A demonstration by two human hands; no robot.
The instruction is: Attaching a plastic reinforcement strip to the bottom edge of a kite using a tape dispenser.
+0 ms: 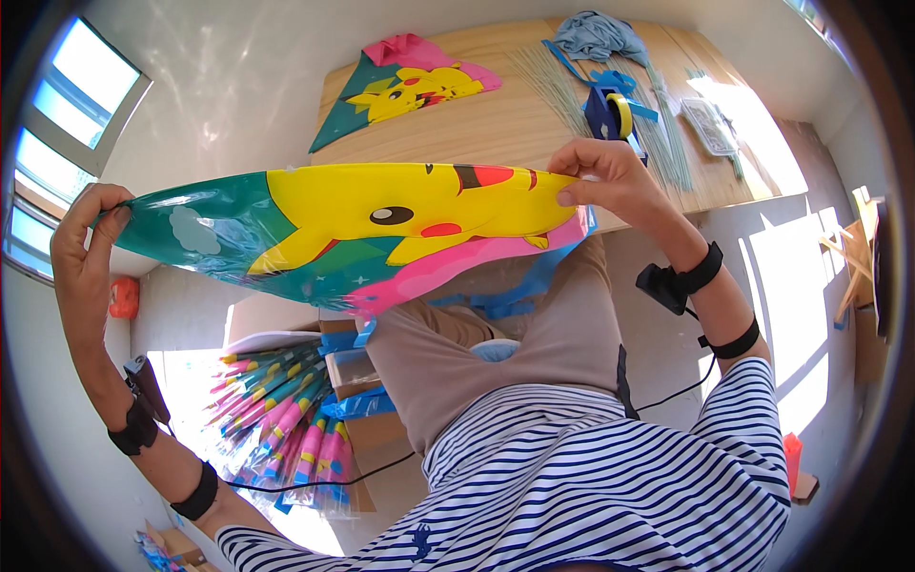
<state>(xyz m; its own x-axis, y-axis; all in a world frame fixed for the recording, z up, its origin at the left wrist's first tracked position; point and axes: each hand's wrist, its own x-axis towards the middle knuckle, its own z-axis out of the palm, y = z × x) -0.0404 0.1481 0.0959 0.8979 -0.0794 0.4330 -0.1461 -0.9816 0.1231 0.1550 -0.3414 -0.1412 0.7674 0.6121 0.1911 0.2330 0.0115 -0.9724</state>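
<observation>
A glossy plastic kite sail (334, 214), green, yellow and pink with a yellow cartoon animal, is stretched out in the air above my lap. My left hand (86, 234) pinches its pointed green end between thumb and fingers. At the opposite, yellow end, my right hand (610, 183) grips the upper edge between thumb and fingers. The upper edge runs nearly straight between both hands, and the pink lower side hangs loosely. Beyond it, a second kite sail (410, 95) of the same pattern lies on the wooden table (448, 143), its pink top folded over.
Thin pale rods (553, 86), a dark blue tape dispenser (600, 114) with yellow tape, crumpled blue-grey cloth (600, 38) and a clear plastic box (707, 126) occupy the table's right side. To my lower left lie several rolled kites (295, 410) in clear sleeves, beside cardboard boxes.
</observation>
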